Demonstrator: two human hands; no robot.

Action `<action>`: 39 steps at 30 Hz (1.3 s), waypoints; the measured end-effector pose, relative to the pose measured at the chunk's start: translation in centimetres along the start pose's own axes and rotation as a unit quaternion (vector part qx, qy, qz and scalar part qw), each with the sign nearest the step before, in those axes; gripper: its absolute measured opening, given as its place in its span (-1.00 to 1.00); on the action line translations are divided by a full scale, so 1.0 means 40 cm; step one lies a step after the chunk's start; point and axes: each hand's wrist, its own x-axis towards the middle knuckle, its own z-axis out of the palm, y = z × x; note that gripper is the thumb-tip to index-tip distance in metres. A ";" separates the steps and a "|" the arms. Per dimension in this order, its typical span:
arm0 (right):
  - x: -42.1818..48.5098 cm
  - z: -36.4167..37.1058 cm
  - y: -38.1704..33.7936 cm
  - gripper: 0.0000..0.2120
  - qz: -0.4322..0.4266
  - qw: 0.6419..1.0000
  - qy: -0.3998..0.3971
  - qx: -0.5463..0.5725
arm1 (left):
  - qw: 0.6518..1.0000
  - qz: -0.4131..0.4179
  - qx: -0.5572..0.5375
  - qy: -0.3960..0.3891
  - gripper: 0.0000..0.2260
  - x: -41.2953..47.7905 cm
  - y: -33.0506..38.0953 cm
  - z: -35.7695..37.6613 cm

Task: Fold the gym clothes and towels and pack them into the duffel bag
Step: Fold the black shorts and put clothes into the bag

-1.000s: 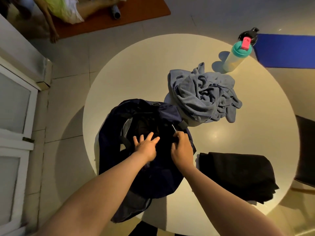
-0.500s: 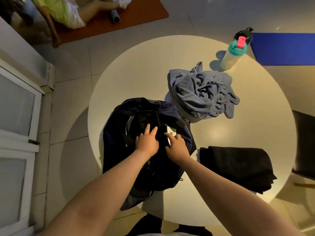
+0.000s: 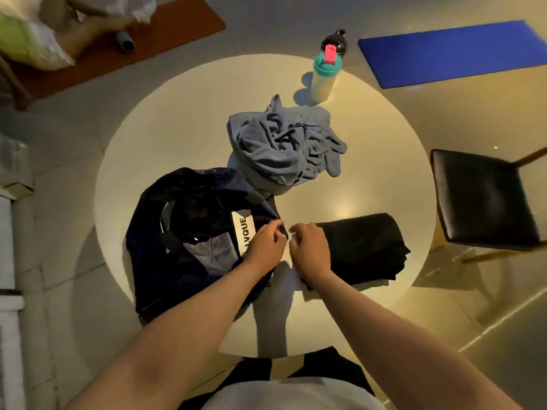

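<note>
The left grip (image 3: 264, 241) is pinching the right rim of the dark navy duffel bag (image 3: 159, 276), fingers curled over the fabric beside a white label (image 3: 244, 232) with black letters. The right grip (image 3: 310, 247) is just beside it, fingers curled toward the same rim; whether it actually holds the fabric cannot be told. The bag lies open at the near left of the round white counter (image 3: 177, 128), its left side hanging over the edge. Just right of the hands is a folded black garment (image 3: 367, 247), and the right wrist crosses its near left corner. Farther back, touching the bag's far side, a blue-grey towel (image 3: 284, 143) sits in a crumpled heap. Beyond it, at the counter's far edge, a shaker bottle (image 3: 323, 79) stands upright. A black-seated chair (image 3: 485, 202) stands off the counter's right side. On the floor lie a blue mat (image 3: 450, 51) at far right and an orange mat (image 3: 165, 28) at far left.
</note>
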 end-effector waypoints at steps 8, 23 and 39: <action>-0.021 -0.154 0.254 -0.56 0.102 0.990 -0.005 -0.095 | 0.991 -0.099 -0.052 -0.073 -0.30 -0.006 0.117 0.216; -0.029 -0.180 0.364 -0.47 0.026 0.970 -0.223 -0.094 | 0.979 -0.157 -0.089 0.096 -0.59 -0.027 0.168 0.329; -0.067 -0.212 0.330 -0.54 -0.015 0.981 -0.142 -0.128 | 0.952 -0.120 -0.230 0.162 -0.79 -0.137 0.167 0.234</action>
